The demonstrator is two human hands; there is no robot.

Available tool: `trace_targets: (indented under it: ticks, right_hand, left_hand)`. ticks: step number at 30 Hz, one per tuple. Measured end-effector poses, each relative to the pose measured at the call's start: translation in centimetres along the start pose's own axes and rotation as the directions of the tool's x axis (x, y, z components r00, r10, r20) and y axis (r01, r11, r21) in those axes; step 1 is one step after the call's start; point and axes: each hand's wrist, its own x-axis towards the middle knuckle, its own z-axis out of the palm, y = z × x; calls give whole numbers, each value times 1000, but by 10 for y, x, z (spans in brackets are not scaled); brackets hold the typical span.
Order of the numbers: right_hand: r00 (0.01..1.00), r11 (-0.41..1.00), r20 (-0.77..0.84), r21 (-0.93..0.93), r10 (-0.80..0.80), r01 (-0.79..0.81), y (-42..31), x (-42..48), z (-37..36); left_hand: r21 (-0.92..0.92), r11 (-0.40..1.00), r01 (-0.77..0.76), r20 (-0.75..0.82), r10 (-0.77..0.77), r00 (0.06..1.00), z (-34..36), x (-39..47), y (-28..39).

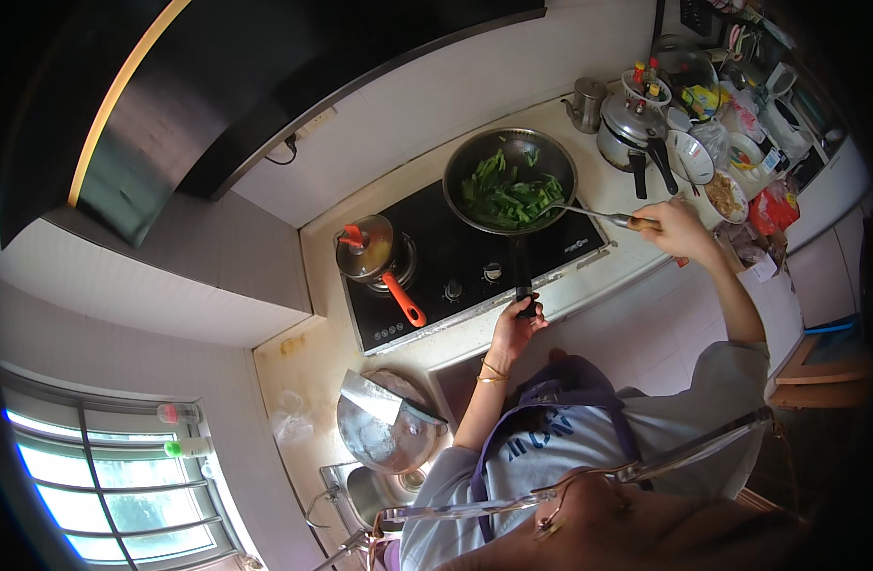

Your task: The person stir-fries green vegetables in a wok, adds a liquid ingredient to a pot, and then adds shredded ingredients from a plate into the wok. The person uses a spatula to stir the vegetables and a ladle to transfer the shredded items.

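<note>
A dark frying pan [511, 143] sits over the right burner of a black glass gas hob [436, 207]. Chopped green leafy vegetables [511, 193] lie inside it, mostly toward the near side. My left hand [515, 325] grips the end of the pan's black handle [520, 264]. My right hand [672, 230] holds the wooden grip of a metal spatula [597, 214], whose blade reaches into the vegetables at the pan's right side. On the left burner rests a small lidded saucepan [369, 250] with an orange handle; yellowish contents show through its glass lid.
Right of the pan stand a metal kettle [588, 105], a pressure cooker [622, 139], a white bowl [690, 157] and a plate of food [726, 196]. A cleaver [376, 400] lies across a round board [390, 442] beside the sink [379, 492]. The range hood [301, 64] overhangs the hob.
</note>
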Motion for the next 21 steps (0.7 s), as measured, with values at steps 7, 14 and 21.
trace_targets:
  ticks: [7,14,21]
  right_hand:
    - [986,993,-166,120,24,-4,-15,72,89]
    - [974,981,-140,-97,-181,169,15,72,106]
    - [988,979,-93,-178,-121,103,22,15,-20]
  left_hand:
    - [21,1000,-6,-5,6,1000,0,2,2]
    - [13,1000,-4,-24,5,1000,2,1,3]
    - [2,1000,-29,-28,29,999,2,0,0]
